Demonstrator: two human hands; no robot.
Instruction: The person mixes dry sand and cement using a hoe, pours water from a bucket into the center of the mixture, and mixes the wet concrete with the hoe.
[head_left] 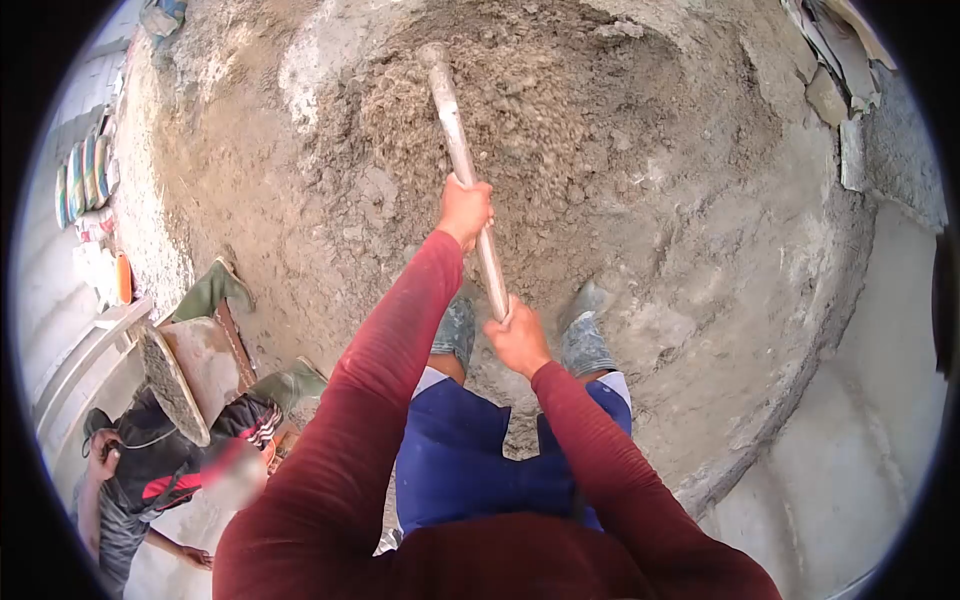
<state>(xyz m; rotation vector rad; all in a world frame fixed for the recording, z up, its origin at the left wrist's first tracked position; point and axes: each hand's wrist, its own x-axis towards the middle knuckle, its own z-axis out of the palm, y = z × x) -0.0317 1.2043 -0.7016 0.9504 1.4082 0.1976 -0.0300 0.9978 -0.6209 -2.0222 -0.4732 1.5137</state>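
Note:
My left hand (465,210) is wrapped round the middle of a long pale handle, apparently that of a hoe (458,140). Lower down, close to my body, my right hand (517,338) grips the near end of the same handle. It slants away from me to a rounded, mud-coated far end. The blade is hidden in the grey-brown wet mortar mix (540,110), which lies rough and lumpy around it. My boots (585,335), coated in grey, stand at the near side of the mix.
At lower left a co-worker (180,460) in dark clothes is beside a mortar-smeared board or pan (172,385). Green boots (290,385) are close by. Striped sacks (85,180) lie at far left. A raised, curved edge (800,400) bounds the mix on the right; broken slabs (830,100) are at upper right.

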